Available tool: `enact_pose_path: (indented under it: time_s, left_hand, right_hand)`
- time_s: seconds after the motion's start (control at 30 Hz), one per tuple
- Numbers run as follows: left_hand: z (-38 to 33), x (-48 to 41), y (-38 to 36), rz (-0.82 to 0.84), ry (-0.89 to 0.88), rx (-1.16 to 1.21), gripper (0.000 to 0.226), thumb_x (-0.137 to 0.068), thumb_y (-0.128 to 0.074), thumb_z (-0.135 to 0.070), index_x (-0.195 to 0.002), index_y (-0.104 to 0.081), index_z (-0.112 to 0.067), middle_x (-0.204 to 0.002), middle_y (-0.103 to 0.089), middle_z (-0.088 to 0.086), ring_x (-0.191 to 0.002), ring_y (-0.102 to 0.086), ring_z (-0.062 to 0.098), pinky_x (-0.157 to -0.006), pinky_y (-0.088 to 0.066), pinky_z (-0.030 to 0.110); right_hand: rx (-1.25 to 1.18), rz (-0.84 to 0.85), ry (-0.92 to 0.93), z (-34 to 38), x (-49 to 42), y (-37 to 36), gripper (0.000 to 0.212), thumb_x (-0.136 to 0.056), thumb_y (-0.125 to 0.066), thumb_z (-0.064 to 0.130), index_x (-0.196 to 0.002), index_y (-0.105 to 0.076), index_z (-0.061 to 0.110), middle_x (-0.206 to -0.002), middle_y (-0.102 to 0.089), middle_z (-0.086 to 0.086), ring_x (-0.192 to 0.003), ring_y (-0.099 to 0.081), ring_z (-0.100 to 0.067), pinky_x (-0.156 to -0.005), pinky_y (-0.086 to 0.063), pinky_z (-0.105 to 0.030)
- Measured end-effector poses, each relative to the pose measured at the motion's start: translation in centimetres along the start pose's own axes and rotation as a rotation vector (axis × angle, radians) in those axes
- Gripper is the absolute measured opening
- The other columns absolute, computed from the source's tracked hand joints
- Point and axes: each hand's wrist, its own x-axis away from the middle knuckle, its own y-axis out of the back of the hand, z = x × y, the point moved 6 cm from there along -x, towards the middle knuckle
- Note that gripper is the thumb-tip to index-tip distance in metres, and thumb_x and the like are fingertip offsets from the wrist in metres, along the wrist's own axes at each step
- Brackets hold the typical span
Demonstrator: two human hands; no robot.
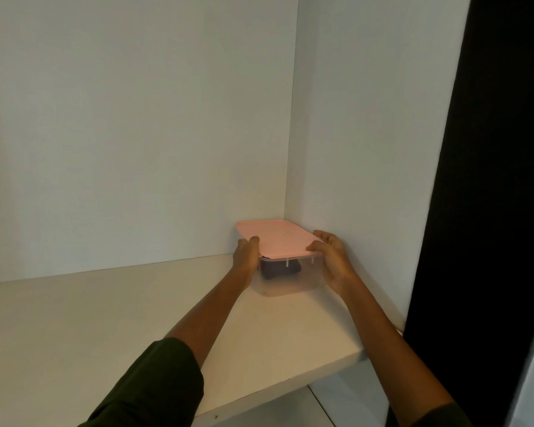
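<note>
**Box held at back corner of shelf**

Clear plastic box (285,280) w/ pink lid (278,238) sat on white shelf (105,318), far right corner, near back & side walls. Left hand (246,252) gripped its left end, thumb on lid edge. Right hand (332,257) gripped its right end, fingers curled over lid rim. Dark contents showed thru the wall, unclear what. Dark sleeves on both arms.
</note>
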Motion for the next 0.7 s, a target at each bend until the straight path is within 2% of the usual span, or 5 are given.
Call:
enact_pose_path:
  time_s: [0.1, 0.2, 0.33, 0.53, 0.7]
  left_hand:
    - [-0.1, -0.1, -0.1, -0.013, -0.007, 0.015, 0.043, -0.099, -0.032, -0.031, -0.137, -0.035, -0.008, -0.131, -0.049, 0.015, -0.103, -0.045, 0.022, -0.084, -0.040, 0.031]
    - [0.0, 0.0, -0.2, -0.034, -0.009, 0.021, 0.043, -0.099, -0.032, -0.030, -0.136, -0.035, -0.007, -0.132, -0.049, 0.016, -0.107, -0.047, 0.024, -0.085, -0.039, 0.032]
    - [0.1, 0.1, -0.5, -0.039, -0.003, 0.017, 0.044, -0.100, -0.032, -0.032, -0.136, -0.034, -0.007, -0.133, -0.048, 0.015, -0.121, -0.047, 0.029, -0.089, -0.040, 0.032]
    - [0.0, 0.0, -0.9, -0.047, -0.005, 0.003, 0.047, -0.100, -0.032, -0.035, -0.137, -0.032, -0.006, -0.135, -0.046, 0.016, -0.123, -0.046, 0.030, -0.094, -0.041, 0.034]
    - [-0.1, -0.4, -1.0, -0.057, -0.003, -0.009, 0.048, -0.100, -0.033, -0.035, -0.138, -0.032, -0.006, -0.138, -0.045, 0.016, -0.124, -0.045, 0.030, -0.098, -0.040, 0.036]
  right_hand:
    - [0.238, -0.016, 0.122, 1.5, 0.5, 0.1, 0.034, -0.084, -0.063, 0.007, -0.117, -0.058, 0.013, -0.122, -0.058, -0.010, -0.111, -0.055, -0.026, -0.080, -0.050, -0.028]
    - [0.462, -0.109, 0.302, 3.1, 1.0, 0.1, 0.024, -0.085, -0.063, 0.009, -0.108, -0.067, 0.011, -0.136, -0.054, -0.007, -0.126, -0.049, -0.023, -0.102, -0.042, -0.030]
    - [0.667, -0.104, 0.404, 3.2, 1.8, -0.9, 0.028, -0.095, -0.051, 0.016, -0.115, -0.065, 0.002, -0.128, -0.061, -0.012, -0.118, -0.055, -0.026, -0.094, -0.034, -0.018]
    - [0.832, -0.015, 0.566, 2.3, 1.5, -1.8, 0.036, -0.098, -0.044, 0.028, -0.101, -0.069, 0.003, -0.104, -0.071, -0.012, -0.101, -0.062, -0.028, -0.117, -0.019, -0.042]
    - [0.939, 0.168, 0.598, 1.5, 1.0, -1.7, 0.057, -0.085, -0.049, 0.058, -0.118, -0.063, 0.013, -0.127, -0.061, -0.003, -0.126, -0.048, -0.018, -0.119, 0.002, -0.047]
